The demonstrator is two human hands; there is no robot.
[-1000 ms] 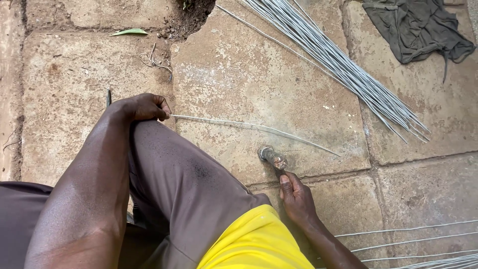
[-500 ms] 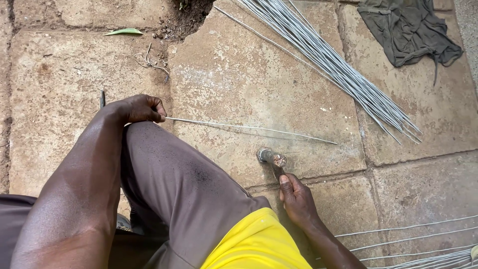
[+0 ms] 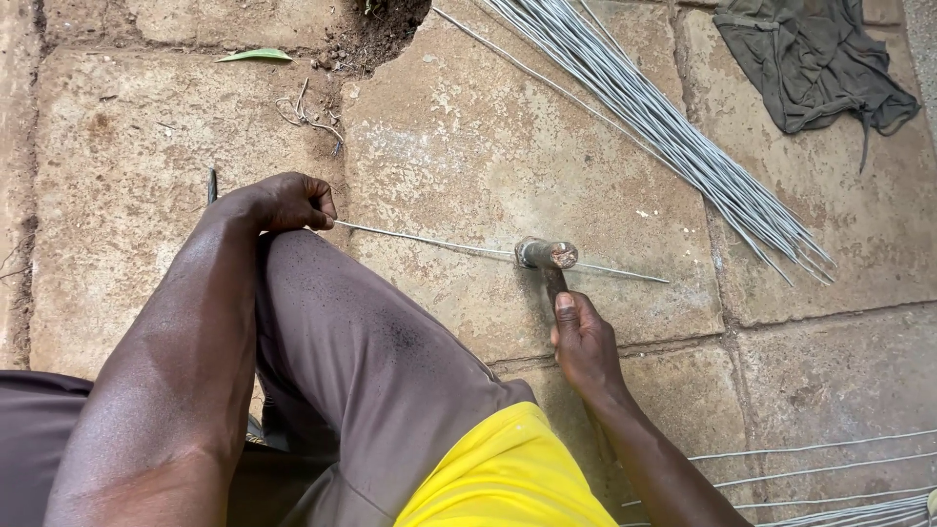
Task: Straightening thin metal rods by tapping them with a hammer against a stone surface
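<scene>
My left hand [image 3: 283, 203] is closed around one end of a thin grey wire [image 3: 459, 248] that lies across a stone paving slab [image 3: 468, 146]. It rests above my knee in grey trousers [image 3: 371, 361]. My right hand [image 3: 584, 337] grips the handle of a hammer [image 3: 547, 256]. The hammer's metal head sits on the wire near its middle. The wire's free end points right, past the hammer head.
A long bundle of several straight grey wires [image 3: 664, 127] runs diagonally at the top right. A dark cloth [image 3: 815, 63] lies in the top right corner. More loose wires [image 3: 830, 478] lie at the bottom right. Soil fills a gap [image 3: 381, 29] at the top.
The hammer head has come down from beside my right hand onto the wire. My left hand kept its hold on the wire's end.
</scene>
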